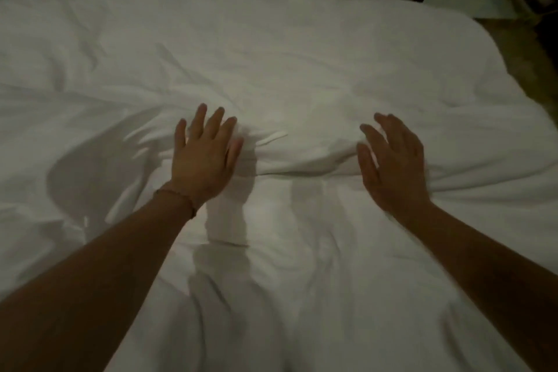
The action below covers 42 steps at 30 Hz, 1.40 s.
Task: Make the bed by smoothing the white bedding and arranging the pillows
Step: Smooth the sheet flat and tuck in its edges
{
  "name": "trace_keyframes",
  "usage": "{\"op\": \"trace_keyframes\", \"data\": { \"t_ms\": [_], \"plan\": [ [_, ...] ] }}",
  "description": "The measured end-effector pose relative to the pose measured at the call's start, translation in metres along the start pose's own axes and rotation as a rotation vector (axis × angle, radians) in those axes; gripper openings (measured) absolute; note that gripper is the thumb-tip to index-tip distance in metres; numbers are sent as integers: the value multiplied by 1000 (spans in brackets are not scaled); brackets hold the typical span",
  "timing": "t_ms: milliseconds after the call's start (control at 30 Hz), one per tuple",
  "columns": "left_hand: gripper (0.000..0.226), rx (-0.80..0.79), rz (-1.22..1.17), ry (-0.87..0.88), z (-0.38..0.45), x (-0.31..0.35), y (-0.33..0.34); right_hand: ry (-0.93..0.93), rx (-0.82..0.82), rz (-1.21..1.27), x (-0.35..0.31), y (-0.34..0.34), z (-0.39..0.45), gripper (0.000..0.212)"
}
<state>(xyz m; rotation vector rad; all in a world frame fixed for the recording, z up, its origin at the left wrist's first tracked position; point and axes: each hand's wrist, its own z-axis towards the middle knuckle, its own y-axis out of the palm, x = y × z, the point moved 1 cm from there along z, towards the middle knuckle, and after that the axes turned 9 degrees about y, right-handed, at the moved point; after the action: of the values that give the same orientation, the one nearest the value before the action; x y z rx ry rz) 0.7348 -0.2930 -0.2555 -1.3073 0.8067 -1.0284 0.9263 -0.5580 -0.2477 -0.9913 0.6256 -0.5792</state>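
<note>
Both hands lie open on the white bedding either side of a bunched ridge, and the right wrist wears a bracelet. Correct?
Not quite. The head view shows the bracelet on the left wrist. The left hand and right hand are open on the white bedding, flanking the ridge.

dim, greenish cast | light from behind the viewer | soft arm shadows on bedding (pixel 302 54) | edges curved, darkened

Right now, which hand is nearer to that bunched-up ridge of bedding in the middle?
Left. The left hand presses flat against the ridge at its left end, fingers on the fold. The right hand is at its right end, fingers spread, seemingly slightly above it.
</note>
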Motion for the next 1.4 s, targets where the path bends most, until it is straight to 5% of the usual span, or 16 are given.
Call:
{"op": "trace_keyframes", "data": {
  "t_ms": [200,333,500,633,733,833,900,1133,1300,1400],
  "plan": [
    [74,-235,98,-2,40,9,21,87,-380,-267,36,35,30,69],
    [71,-189,137,36,35,-4,15,88,-241,-282,33,44,20,69],
    [58,103,246,94,58,-63,-48,27,179,-130,9,39,75,54],
    [55,217,225,20,76,-105,-94,41,243,76,-29,35,107,44],
    [52,137,286,-98,70,-123,-74,13,87,-36,-46,65,93,37],
    [49,-102,263,-249,51,-108,-34,-43,-409,-120,-36,96,64,58],
    [50,-116,240,-221,45,-90,-13,-14,-553,-97,-26,100,54,61],
    [66,56,-81,-28,73,8,-19,12,-498,37,-36,72,22,63],
    [76,-254,37,176,55,84,18,-57,-549,-38,-37,67,-18,61],
    [70,-314,102,94,38,61,41,-19,-527,-115,2,61,-30,61]
  ]
}}
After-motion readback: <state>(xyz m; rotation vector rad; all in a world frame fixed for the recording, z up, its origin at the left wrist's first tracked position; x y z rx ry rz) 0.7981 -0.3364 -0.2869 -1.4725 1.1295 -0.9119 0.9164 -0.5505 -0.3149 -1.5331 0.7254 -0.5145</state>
